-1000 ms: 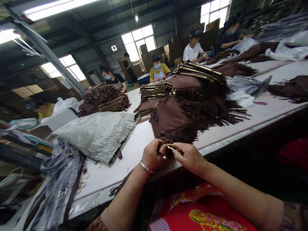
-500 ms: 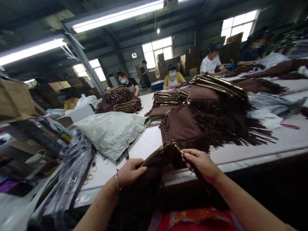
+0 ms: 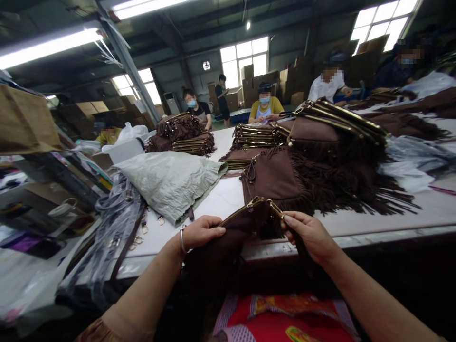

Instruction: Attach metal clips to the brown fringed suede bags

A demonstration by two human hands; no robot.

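Brown bag held by both hands at the table's near edge

Closest in, a red apron with a bright printed pattern [image 3: 278, 313] covers the person's lap. Above it, the left hand [image 3: 201, 232], with a silver metal bangle [image 3: 183, 239] at its wrist, grips a dark brown soft bag with a gold zip [image 3: 247, 221], thumb on top near the zip. The right hand [image 3: 308, 232] pinches a gold metal clasp [image 3: 276, 207] between thumb and fingers; the clasp reaches to the bag's upper corner, and a dark strap [image 3: 302, 251] hangs below that hand. Whether the clasp is fully hooked there cannot be told. The bag is at the near edge of the long pale work table [image 3: 210, 202], its lower part lost in shadow.

By the table's near left corner lie dark straps in clear plastic wrapping [image 3: 119, 223], with loose gold-coloured metal fittings [image 3: 145, 229] beside them. Just beyond spreads a crumpled grey-green sheet-like sack [image 3: 171, 178].

Past the hands, a brown fringed bag [image 3: 276, 175] lies flat, touching a tall heap of brown bags with gold zips [image 3: 327, 133]. Crumpled clear plastic [image 3: 409, 161] is to its right. Toward the far edge sits another pile of brown fringed bags [image 3: 185, 135].

Across the table are a masked person in a mustard top [image 3: 274, 107] and one in a white shirt [image 3: 326, 88]; brown cartons [image 3: 281, 85] stand behind, under a bright window [image 3: 245, 52].
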